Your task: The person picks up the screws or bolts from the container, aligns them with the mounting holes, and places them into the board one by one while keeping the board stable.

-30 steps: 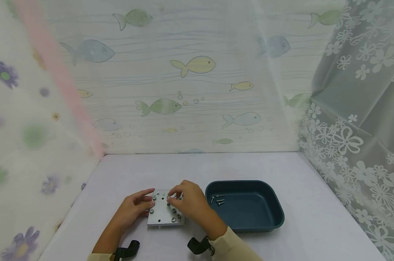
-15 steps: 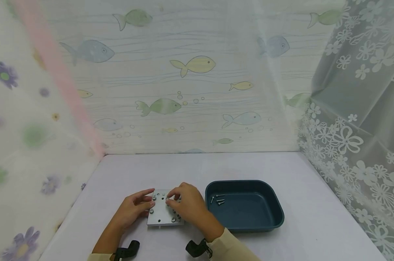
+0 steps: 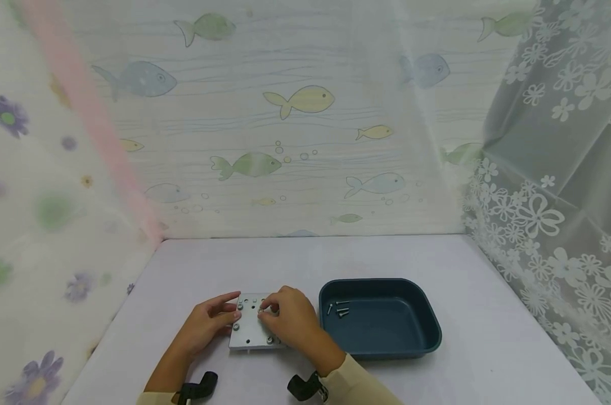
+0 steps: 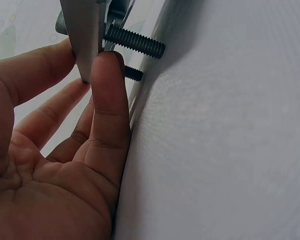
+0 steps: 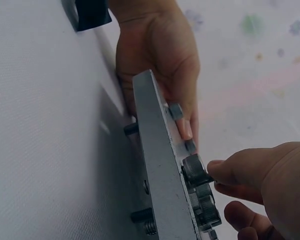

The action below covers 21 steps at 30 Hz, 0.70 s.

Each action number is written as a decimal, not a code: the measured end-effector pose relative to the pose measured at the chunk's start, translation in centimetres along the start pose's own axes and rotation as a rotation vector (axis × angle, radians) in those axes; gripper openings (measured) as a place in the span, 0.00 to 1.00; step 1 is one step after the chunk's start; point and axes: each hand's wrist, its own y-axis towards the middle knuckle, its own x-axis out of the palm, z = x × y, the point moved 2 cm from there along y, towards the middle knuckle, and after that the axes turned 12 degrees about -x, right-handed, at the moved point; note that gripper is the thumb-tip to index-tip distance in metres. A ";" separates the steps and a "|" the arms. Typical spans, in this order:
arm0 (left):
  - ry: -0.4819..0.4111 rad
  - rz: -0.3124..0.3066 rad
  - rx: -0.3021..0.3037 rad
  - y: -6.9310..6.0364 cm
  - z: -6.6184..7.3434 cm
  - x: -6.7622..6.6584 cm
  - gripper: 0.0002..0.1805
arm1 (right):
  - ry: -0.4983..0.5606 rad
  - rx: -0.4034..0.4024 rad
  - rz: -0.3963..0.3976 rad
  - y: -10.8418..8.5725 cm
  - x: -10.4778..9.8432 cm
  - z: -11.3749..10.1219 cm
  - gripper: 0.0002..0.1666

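A silver metal plate (image 3: 252, 332) with holes and several socket head bolts (image 3: 269, 340) lies in front of me. My left hand (image 3: 204, 326) grips its left edge, thumb on top and fingers beneath in the left wrist view. A threaded bolt shank (image 4: 135, 41) sticks out below the plate there. Over the upper middle of the plate, my right hand (image 3: 295, 320) pinches a bolt between thumb and fingers; the fingers mostly hide it. The right wrist view has the right thumb (image 5: 240, 167) beside the thick bolt heads (image 5: 194, 170) that stand on the plate.
Right of the plate stands a dark blue tray (image 3: 396, 349) with several small screws (image 3: 342, 311) at its left. The white table (image 3: 467, 326) runs back to a fish-print curtain (image 3: 305, 169), with fabric on both sides.
My right hand has shifted slightly left and down over the plate and covers more of its right-hand bolts. Thumb and fingertips stay together. My left hand keeps its grip.
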 end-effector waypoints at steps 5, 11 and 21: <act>0.002 0.000 0.004 0.2 0.1 0.0 0.34 | -0.008 -0.005 0.004 0.1 0.0 0.1 0.06; -0.001 0.005 -0.006 0.2 0.0 0.0 0.34 | 0.002 0.006 -0.010 0.0 0.1 0.0 0.06; -0.009 0.000 0.002 0.1 -0.1 0.1 0.34 | -0.010 0.017 -0.002 -0.2 0.5 0.1 0.06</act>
